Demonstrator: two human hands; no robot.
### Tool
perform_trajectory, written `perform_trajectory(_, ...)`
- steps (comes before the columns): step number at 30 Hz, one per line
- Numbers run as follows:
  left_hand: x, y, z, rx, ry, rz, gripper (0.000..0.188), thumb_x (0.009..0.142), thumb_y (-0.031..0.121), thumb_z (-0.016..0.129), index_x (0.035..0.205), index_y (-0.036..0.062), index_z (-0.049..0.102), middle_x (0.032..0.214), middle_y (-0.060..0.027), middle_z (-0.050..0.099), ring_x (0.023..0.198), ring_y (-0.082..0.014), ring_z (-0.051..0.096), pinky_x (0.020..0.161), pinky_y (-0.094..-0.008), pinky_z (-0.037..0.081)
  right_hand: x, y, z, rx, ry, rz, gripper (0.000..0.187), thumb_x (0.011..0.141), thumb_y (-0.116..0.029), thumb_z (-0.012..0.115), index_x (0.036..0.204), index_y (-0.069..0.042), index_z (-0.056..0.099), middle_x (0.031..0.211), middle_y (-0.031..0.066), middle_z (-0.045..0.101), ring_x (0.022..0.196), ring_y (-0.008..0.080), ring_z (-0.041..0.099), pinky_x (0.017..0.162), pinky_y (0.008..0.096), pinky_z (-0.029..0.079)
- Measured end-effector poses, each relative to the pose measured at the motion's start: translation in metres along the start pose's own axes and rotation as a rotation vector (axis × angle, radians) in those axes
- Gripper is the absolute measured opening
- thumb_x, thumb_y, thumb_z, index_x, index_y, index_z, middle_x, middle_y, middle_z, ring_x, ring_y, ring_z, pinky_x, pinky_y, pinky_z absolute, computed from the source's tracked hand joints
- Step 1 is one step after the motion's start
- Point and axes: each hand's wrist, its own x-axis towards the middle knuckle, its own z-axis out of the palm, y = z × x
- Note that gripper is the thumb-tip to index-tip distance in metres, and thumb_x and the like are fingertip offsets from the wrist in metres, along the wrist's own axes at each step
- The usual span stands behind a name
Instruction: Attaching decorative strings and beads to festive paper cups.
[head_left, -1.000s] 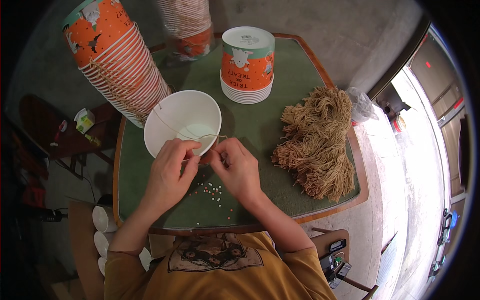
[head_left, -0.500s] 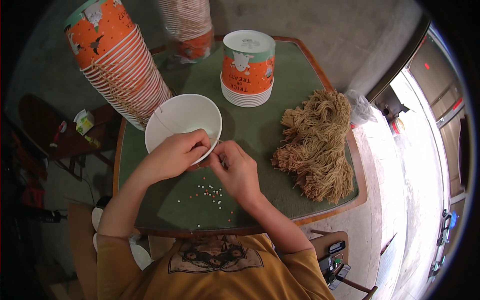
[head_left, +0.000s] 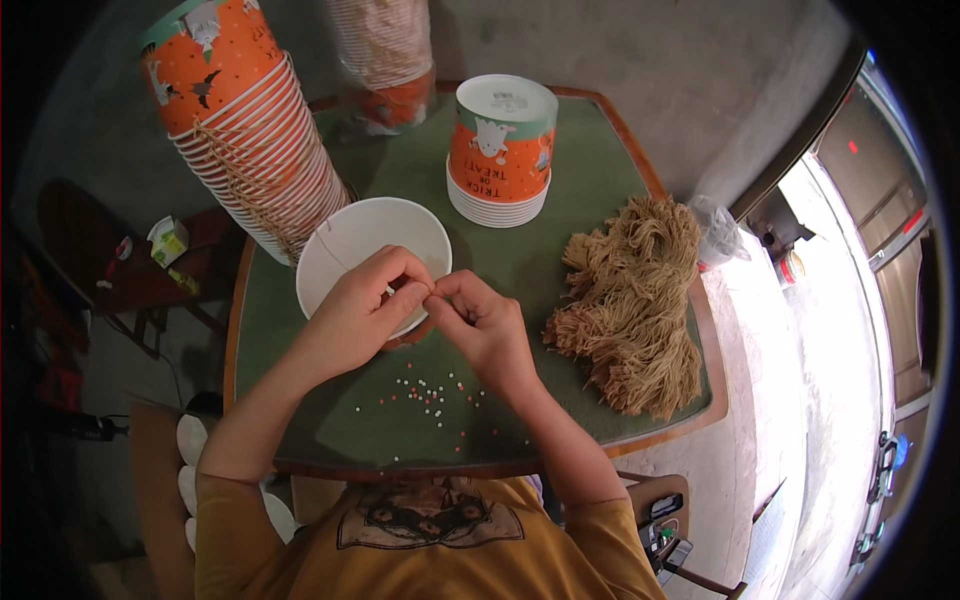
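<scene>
A white paper bucket (head_left: 345,235) stands mouth up on the table, its inside showing. From the far left of its rim a thin tan cord (head_left: 333,254) runs across the mouth to my left hand (head_left: 365,310). That hand lies over the near right rim, thumb and forefinger pinched on the cord, with a small white bit showing between its fingers. My right hand (head_left: 483,325) is just right of the rim, also in a pinch, its fingertips meeting the left ones at the cord's end. The fingers mostly hide that end. Small white and orange beads (head_left: 430,395) lie scattered nearer me.
A leaning stack of orange buckets (head_left: 250,140) rises at the left, draped with cords. Behind stands a plastic-wrapped stack (head_left: 390,70). A short upside-down bucket stack (head_left: 503,150) is at the back. Bundled tan cords (head_left: 635,310) cover the green table's (head_left: 330,415) right side.
Both hands have come closer together at the rim, the left shifting up and right, the right slightly right. More beads lie spread to the right. The whole view has shifted slightly.
</scene>
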Motion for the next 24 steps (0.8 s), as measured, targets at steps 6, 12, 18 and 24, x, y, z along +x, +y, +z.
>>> perform_trajectory(6,0.002,-0.014,0.001,-0.350,-0.134,-0.140,0.019,0.096,0.006,0.054,0.115,0.0037,0.048,0.095,-0.0039,0.057,0.082,-0.0089,0.055,0.069,-0.0240,0.048,0.005,0.004,0.004,0.496,-0.034,0.101,0.010,0.094,-0.012,0.062,0.093,-0.002,0.060,0.077,-0.0016,0.065,0.067,0.0039,0.058,0.063,0.0200,0.044)
perform_trajectory(12,0.008,-0.015,0.001,-0.458,-0.147,-0.246,0.021,0.094,0.005,0.058,0.113,0.0023,0.050,0.093,-0.0043,0.059,0.082,-0.0097,0.057,0.071,-0.0243,0.049,0.006,0.005,-0.006,0.528,-0.111,0.179,0.008,0.094,-0.009,0.058,0.100,-0.004,0.058,0.078,-0.0034,0.059,0.068,0.0033,0.052,0.061,0.0189,0.040)
perform_trajectory(18,0.011,-0.028,-0.002,-0.404,-0.081,-0.287,0.008,0.091,0.007,0.058,0.097,0.0039,0.055,0.085,-0.0031,0.059,0.082,-0.0088,0.057,0.070,-0.0246,0.048,0.007,-0.013,-0.035,0.215,-0.131,-0.052,0.015,0.091,-0.004,0.056,0.105,-0.004,0.053,0.078,-0.0006,0.055,0.068,0.0034,0.049,0.059,0.0216,0.041)
perform_trajectory(24,0.014,-0.023,0.004,-0.531,-0.136,-0.250,0.006,0.094,0.010,0.055,0.093,0.0043,0.055,0.081,-0.0026,0.059,0.067,-0.0093,0.057,0.059,-0.0234,0.046,0.025,-0.037,-0.038,-0.103,-0.231,-0.412,0.017,0.085,-0.001,0.058,0.100,-0.007,0.055,0.084,0.0058,0.058,0.073,0.0183,0.057,0.062,0.0300,0.047)
